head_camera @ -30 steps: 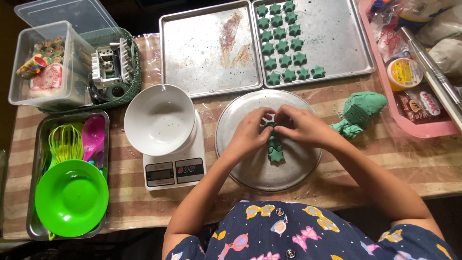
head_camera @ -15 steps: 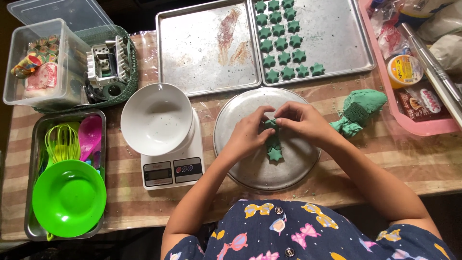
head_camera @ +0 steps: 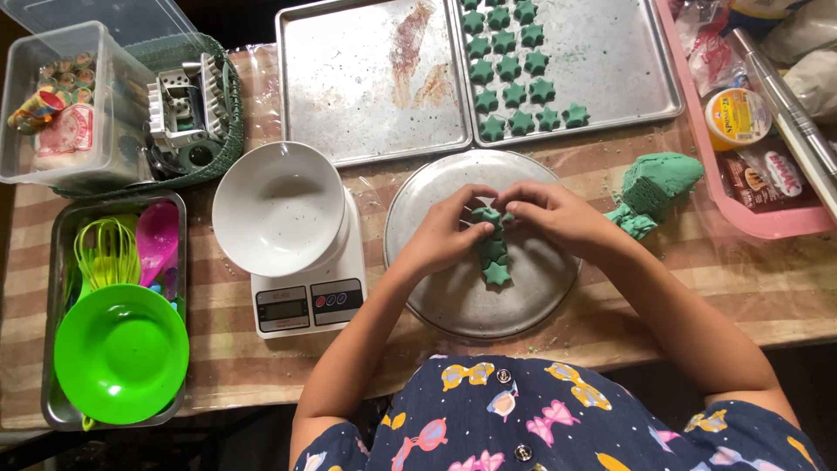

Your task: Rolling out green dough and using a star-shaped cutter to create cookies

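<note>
Pinching together over a round metal plate [head_camera: 453, 305], the left hand [head_camera: 446, 237] and the right hand [head_camera: 551, 214] met fingertip to fingertip on a small piece of green dough [head_camera: 486, 215]. Both hands were nearly closed, thumbs and forefingers curled in tight on that piece, the other fingers tucked loosely behind. How firmly each finger pressed could not be told, since the knuckles hid most of the contact.

Just below the pinched piece, touching it or nearly so, a short row of green star shapes [head_camera: 496, 262] lay on the plate, running toward the person's body. The plate sat on a striped table covering [head_camera: 218, 358], just right of a white kitchen scale [head_camera: 307, 301] that carried a white bowl [head_camera: 279, 208].

A larger lump of green dough [head_camera: 656, 185] rested on the table near the right forearm, apart from the plate. Beyond the hands, a baking tray [head_camera: 602, 78] held rows of finished green stars [head_camera: 514, 70], and a second baking tray [head_camera: 370, 83] beside it showed only smears. Far to the left, a metal tin [head_camera: 52, 262] held a bright green plate [head_camera: 120, 353], a green whisk [head_camera: 105, 253] and a pink spoon [head_camera: 157, 244].
</note>
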